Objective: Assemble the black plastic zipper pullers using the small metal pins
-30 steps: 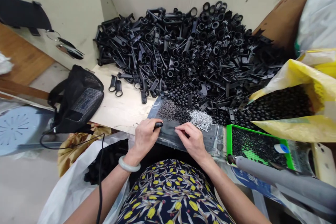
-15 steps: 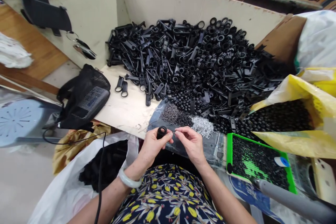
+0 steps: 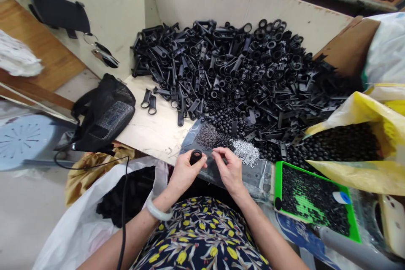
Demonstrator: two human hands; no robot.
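My left hand (image 3: pixel 186 171) is closed round a black ring-ended part (image 3: pixel 195 157), whose ring shows above the thumb. Just to the right, my right hand (image 3: pixel 229 169) has its thumb and index finger pinched together; what they hold, if anything, is too small to make out. A small gap separates the fingertips of both hands. Beyond them, on the dark mat (image 3: pixel 190 137), are a pile of small brown-grey pieces (image 3: pixel 207 136) and a heap of silvery pins (image 3: pixel 246 152). Black balls (image 3: pixel 223 121) lie behind these.
Black plastic parts (image 3: pixel 205 63) are heaped against the board walls. On the right are a green tray (image 3: pixel 278 181) of small black pieces and a yellow bag (image 3: pixel 357 177). A black mesh bag (image 3: pixel 114 114) and a white sack (image 3: pixel 76 215) are on the left.
The fingertips of my two hands have moved slightly apart. The surroundings have shifted a little in view with the camera.
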